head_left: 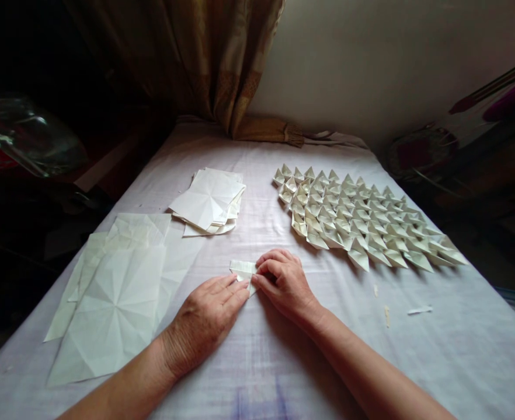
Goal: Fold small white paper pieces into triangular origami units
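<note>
A small folded piece of white paper [242, 269] lies on the cloth-covered table [257, 350] between my two hands. My left hand [207, 318] rests flat beside it, fingers stretched out with the tips touching the paper's lower edge. My right hand [284, 280] has its fingers curled and pressed down on the paper's right side. Most of the piece is hidden under the fingers.
Large creased white sheets [117, 291] lie at the left. A stack of smaller creased squares [209, 201] sits behind them. Several folded paper boats [358, 221] stand in rows at the right. Small paper scraps [419, 310] lie near the right. A curtain [222, 64] hangs at the back.
</note>
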`<state>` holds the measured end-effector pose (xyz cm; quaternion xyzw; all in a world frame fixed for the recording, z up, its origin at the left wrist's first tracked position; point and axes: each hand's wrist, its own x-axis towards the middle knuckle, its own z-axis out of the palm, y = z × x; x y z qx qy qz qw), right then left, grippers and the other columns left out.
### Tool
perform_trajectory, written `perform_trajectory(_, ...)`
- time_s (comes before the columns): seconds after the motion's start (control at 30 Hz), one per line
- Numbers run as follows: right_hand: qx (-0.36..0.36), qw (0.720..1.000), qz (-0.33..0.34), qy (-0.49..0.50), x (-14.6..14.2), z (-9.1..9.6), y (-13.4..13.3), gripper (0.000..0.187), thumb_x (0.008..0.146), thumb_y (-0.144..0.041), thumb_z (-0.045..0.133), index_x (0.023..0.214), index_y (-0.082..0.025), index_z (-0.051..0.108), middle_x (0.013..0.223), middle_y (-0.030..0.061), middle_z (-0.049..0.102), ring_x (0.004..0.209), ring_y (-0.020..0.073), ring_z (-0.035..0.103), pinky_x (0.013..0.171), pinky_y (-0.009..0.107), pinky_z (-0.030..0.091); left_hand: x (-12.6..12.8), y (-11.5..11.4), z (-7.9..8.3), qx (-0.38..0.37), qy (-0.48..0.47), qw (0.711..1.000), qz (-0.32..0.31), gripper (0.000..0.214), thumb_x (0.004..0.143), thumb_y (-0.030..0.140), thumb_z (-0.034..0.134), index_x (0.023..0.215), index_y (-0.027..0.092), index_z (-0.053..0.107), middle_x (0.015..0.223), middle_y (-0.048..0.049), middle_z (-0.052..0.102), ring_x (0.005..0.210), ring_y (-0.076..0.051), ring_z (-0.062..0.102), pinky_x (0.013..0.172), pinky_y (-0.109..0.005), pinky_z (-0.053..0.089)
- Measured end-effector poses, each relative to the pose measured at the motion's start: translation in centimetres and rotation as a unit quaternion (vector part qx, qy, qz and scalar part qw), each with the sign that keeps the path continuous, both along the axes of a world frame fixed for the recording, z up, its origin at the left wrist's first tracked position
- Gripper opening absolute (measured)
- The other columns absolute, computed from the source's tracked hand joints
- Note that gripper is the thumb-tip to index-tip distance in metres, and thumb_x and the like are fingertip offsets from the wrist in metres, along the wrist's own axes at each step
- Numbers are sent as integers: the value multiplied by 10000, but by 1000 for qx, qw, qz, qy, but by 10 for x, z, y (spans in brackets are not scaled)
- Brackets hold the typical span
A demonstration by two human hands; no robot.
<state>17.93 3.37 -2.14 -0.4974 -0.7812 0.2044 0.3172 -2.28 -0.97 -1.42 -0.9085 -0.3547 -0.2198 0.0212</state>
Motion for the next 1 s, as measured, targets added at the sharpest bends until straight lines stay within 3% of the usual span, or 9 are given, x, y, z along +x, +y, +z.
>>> perform_trajectory(0.33, -9, 1000, -9, 14, 0, 0, 0, 124, 754, -173, 722, 693, -218, 623, 892, 16, 681, 929, 207, 587, 874, 374, 369, 2, 1, 4, 1, 1, 1000, -4, 321, 966, 146, 400, 1140, 162, 669, 1143, -54, 717, 1091, -241, 635, 939, -399, 511)
perform_trajectory(0.5, -6, 1000, -17, -2, 0, -1, 0, 116, 747, -187, 717, 782, -219, 610, 977, 33, 674, 990, 227, 569, 894, 386, 366, 5, 3, 8, -14, -5, 1000, 1, 311, 977, 182, 405, 1142, 172, 669, 1142, -46, 718, 1083, -234, 622, 939, -401, 479)
perform_trajectory(0.73, 2, 998, -2, -60, 3, 4, -8, 110, 774, -244, 689, 841, -225, 603, 1163, 75, 633, 1212, 286, 485, 985, 437, 335, 6, 2, 6, -26, -3, 1000, 9, 318, 982, 201, 398, 1157, 185, 664, 1149, -56, 711, 1110, -233, 591, 937, -402, 429)
perform_trajectory(1.0, 2, 994, -69, -82, 12, -2, -12, 50, 821, -245, 618, 865, -229, 599, 1280, 91, 596, 1309, 321, 427, 1027, 507, 323, 7, 0, 5, -32, 0, 999, 17, 320, 992, 210, 382, 1148, 203, 660, 1201, -25, 692, 1106, -228, 582, 941, -411, 390)
